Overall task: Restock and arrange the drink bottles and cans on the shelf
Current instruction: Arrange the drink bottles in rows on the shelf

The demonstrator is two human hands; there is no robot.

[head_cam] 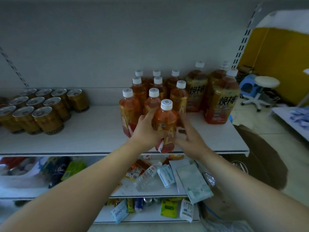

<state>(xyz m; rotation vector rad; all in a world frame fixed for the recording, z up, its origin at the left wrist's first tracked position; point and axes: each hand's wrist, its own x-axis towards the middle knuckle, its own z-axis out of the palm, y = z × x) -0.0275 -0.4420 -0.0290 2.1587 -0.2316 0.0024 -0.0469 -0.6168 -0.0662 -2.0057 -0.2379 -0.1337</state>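
A small orange drink bottle [164, 121] with a white cap stands at the front edge of the white shelf [93, 139]. My left hand [147, 131] grips its left side, fingers curled round the body. My right hand [189, 136] lies against its right side with fingers spread and fairly straight. Behind it stand several matching small bottles [153, 97] in rows. Three larger bottles [220, 101] with gold labels stand to the right. Several gold cans [46, 119] are grouped at the shelf's left.
The lower shelves [150, 191] hold loose packets, a clear water bottle [147, 176] lying down and small cartons. A brown sack [260, 158] sits right of the shelf end. A white stool [265, 82] and yellow wall [275, 64] are beyond.
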